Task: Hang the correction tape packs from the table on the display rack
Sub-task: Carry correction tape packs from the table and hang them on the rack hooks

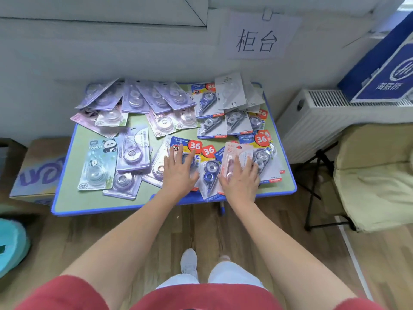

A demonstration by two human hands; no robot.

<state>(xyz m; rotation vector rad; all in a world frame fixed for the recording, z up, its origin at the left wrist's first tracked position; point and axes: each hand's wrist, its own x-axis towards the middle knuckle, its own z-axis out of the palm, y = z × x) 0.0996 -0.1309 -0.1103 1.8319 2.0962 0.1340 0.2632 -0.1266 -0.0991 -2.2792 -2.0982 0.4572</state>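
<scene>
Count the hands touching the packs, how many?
2. The left hand rests flat on a blue pack near the front edge of the table; the right hand rests on a pink pack beside it. No others show.

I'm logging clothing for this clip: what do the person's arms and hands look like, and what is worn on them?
Both arms are bare below short sleeves. The left hand and right hand wear no gloves, and no watch, bracelet or ring shows. The left sleeve and right sleeve are plain red, part of a red top with no markings visible.
</scene>
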